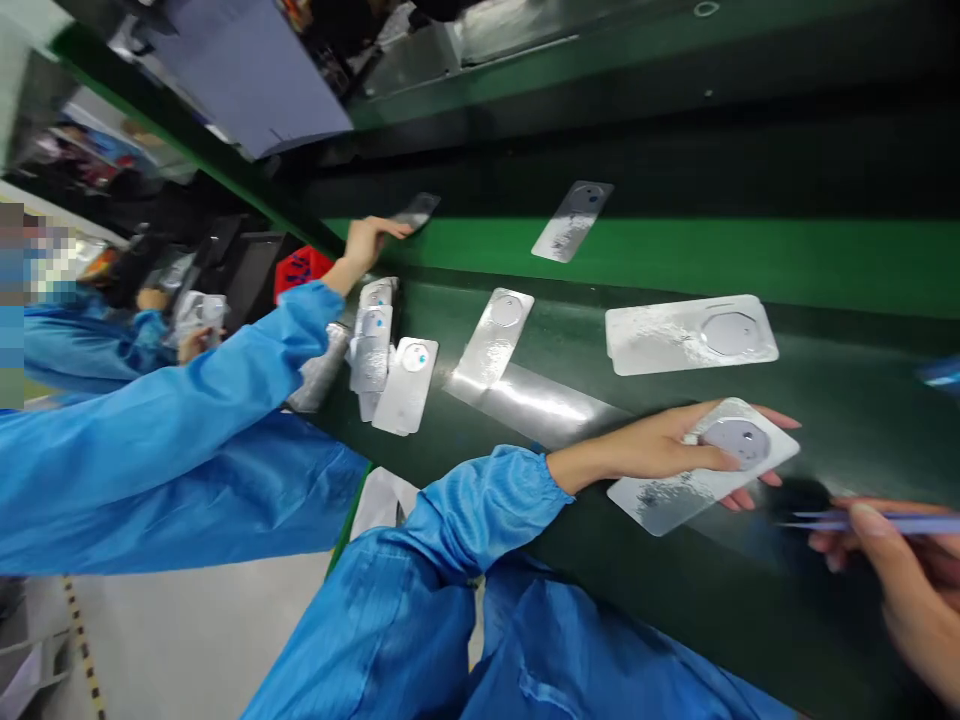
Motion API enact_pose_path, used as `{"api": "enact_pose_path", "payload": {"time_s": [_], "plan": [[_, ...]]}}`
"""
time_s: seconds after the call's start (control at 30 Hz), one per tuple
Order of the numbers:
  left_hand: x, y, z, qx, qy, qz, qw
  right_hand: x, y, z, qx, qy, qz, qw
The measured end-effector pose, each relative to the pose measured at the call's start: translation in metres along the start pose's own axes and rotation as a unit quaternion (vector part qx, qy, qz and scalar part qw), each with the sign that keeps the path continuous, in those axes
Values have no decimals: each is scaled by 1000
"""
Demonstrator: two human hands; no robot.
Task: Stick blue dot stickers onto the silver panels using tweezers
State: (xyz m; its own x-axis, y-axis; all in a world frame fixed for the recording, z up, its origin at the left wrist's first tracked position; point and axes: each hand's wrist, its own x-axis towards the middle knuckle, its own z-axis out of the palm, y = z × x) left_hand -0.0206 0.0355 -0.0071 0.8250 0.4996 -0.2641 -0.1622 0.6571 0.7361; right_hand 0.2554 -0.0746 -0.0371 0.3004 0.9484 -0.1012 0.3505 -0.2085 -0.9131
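Observation:
My left hand grips a silvery phone back cover, thumb on top near its round camera ring and fingers beneath. The cover is tilted over the dark green bench. At the right edge, my right hand pinches purple tweezers, whose thin tips point left toward the cover without touching it. Just beyond my left hand lie stacked phone covers, their camera ring to the right. Another single cover rests on the bench further left.
A co-worker's hand at the left touches a cover on the green strip. One more cover lies on that strip. Several overlapping covers sit before the co-worker, near a red bin. A blurred blue object is at far right.

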Motion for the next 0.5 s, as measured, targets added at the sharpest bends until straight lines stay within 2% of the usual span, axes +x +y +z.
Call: {"api": "enact_pose_path", "payload": {"time_s": [0.07,0.17,0.37,0.5], "plan": [[-2,4,1,4,11,24,1000,0,-15,-3,5,-32,-1,999],[-2,6,-1,5,26,40,999,0,-28,0,7,-43,-20,999],[1,8,-2,5,42,34,999,-1,-30,3,-1,-71,-69,995],[0,10,0,6,47,36,998,-2,-31,4,-10,-66,-92,993]]}}
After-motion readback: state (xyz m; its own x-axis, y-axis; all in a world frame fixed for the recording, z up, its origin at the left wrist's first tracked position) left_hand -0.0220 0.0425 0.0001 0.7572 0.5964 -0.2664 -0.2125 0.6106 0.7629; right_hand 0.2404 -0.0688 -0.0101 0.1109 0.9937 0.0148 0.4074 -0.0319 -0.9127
